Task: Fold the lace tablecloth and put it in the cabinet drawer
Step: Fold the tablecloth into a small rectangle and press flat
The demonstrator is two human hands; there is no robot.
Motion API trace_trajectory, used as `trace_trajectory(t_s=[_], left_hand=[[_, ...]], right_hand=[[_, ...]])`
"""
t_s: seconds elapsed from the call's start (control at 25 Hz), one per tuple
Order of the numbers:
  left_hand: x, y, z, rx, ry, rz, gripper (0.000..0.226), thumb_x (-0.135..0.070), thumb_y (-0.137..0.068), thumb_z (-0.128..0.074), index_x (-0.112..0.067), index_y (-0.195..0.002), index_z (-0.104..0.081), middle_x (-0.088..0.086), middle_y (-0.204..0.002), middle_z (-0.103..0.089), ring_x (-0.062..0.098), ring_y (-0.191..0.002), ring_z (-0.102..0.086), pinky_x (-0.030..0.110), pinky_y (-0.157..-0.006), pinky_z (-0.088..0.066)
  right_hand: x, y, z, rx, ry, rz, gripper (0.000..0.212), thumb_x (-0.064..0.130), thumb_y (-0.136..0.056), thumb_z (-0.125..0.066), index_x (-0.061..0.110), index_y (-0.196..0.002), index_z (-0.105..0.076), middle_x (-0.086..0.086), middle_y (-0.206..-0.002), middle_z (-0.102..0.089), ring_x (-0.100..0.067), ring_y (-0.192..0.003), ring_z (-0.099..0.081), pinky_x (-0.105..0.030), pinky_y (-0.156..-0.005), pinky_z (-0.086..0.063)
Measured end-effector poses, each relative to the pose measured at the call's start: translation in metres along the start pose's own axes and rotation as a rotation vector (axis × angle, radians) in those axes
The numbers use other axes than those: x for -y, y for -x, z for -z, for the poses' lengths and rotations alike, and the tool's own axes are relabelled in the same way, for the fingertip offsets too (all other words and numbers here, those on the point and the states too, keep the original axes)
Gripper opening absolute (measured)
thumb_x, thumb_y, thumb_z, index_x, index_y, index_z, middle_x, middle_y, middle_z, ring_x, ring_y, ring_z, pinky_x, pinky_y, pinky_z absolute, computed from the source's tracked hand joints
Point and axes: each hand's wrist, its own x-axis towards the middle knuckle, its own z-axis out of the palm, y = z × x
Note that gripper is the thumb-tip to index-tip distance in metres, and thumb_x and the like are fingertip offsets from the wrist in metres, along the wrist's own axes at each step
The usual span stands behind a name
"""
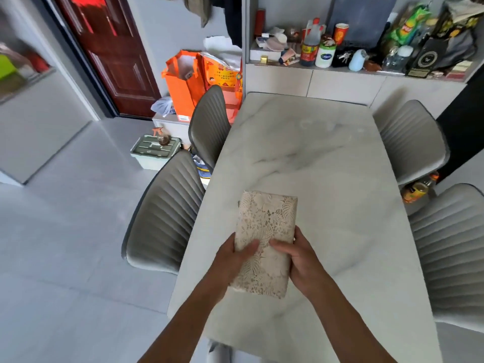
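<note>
While both hands grip it, the folded beige lace tablecloth (264, 244) sits as a thick rectangle above the pale marble table (314, 158); left hand (235, 258) and right hand (301, 258) clamp opposite long edges, thumbs on top.

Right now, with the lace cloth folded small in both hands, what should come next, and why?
Probably lift the tablecloth off the table and carry it toward the cabinet. It already looks like a compact rectangle, and the left hand and right hand grip its sides. No open drawer is visible yet.
</note>
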Motion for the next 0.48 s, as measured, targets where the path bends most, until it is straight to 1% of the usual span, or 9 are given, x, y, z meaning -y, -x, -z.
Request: trace_trajectory(t_s=[0.08,0.12,0.2,0.24,0.32,0.4,0.48], left_hand=[[-0.006,0.033,0.015,-0.02,-0.048,-0.063,0.047,-0.041,-0.085,-0.07,-0.029,-0.127,-0.055,-0.004,-0.12,-0.07,0.019,-0.11,-0.067,0.046,-0.096,-0.051],[-0.007,0.053,0.025,-0.023,-0.081,-0.063,0.048,-0.042,-0.084,-0.07,-0.032,-0.128,-0.053,-0.006,-0.123,-0.068,0.017,-0.113,-0.065,0.044,-0.1,-0.047],[-0.004,0.095,0.047,-0.018,-0.15,-0.044,0.051,-0.043,-0.083,-0.069,-0.034,-0.13,-0.052,-0.009,-0.125,-0.067,0.013,-0.115,-0.063,0.039,-0.101,-0.045],[0.0,0.117,0.06,-0.034,-0.174,-0.036,0.051,-0.042,-0.084,-0.068,-0.032,-0.131,-0.051,-0.009,-0.125,-0.067,0.013,-0.114,-0.064,0.038,-0.101,-0.047],[0.007,0.163,0.084,-0.075,-0.188,-0.013,0.046,-0.039,-0.088,-0.066,-0.03,-0.131,-0.053,-0.007,-0.122,-0.068,0.015,-0.11,-0.066,0.033,-0.093,-0.054],[0.016,0.208,0.11,-0.127,-0.25,-0.011,0.04,-0.04,-0.089,-0.066,-0.033,-0.127,-0.057,-0.007,-0.12,-0.07,0.014,-0.107,-0.067,0.025,-0.085,-0.056],[0.032,0.259,0.137,-0.226,-0.349,-0.007,0.036,-0.047,-0.086,-0.067,-0.034,-0.119,-0.062,-0.011,-0.111,-0.072,0.008,-0.102,-0.068,0.022,-0.084,-0.054]], right_hand=[[0.011,0.0,-0.013,0.13,0.094,-0.027,0.063,0.011,-0.071,-0.078,0.01,-0.129,-0.053,-0.016,-0.124,-0.067,-0.036,-0.114,-0.063,-0.055,-0.098,-0.049],[0.016,0.001,-0.022,0.183,0.153,-0.041,0.065,0.018,-0.07,-0.079,0.012,-0.13,-0.054,-0.014,-0.124,-0.067,-0.035,-0.115,-0.063,-0.053,-0.098,-0.048],[0.028,0.003,-0.046,0.295,0.363,-0.077,0.061,0.031,-0.068,-0.079,0.021,-0.125,-0.06,-0.008,-0.118,-0.069,-0.028,-0.109,-0.064,-0.043,-0.088,-0.051],[0.03,0.005,-0.061,0.393,0.51,-0.115,0.057,0.038,-0.067,-0.079,0.027,-0.121,-0.063,-0.006,-0.115,-0.07,-0.024,-0.106,-0.066,-0.039,-0.083,-0.052],[0.026,0.012,-0.098,0.614,0.791,-0.204,0.054,0.052,-0.068,-0.078,0.03,-0.117,-0.066,-0.002,-0.114,-0.072,-0.019,-0.105,-0.068,-0.038,-0.085,-0.053],[0.004,0.026,-0.142,0.773,0.981,-0.215,0.057,0.059,-0.067,-0.078,0.025,-0.112,-0.069,-0.003,-0.111,-0.073,-0.019,-0.1,-0.069,-0.038,-0.089,-0.049],[-0.035,0.051,-0.191,0.825,1.037,-0.148,0.065,0.057,-0.065,-0.081,0.008,-0.106,-0.069,-0.01,-0.097,-0.07,-0.024,-0.085,-0.062,-0.035,-0.08,-0.044]])
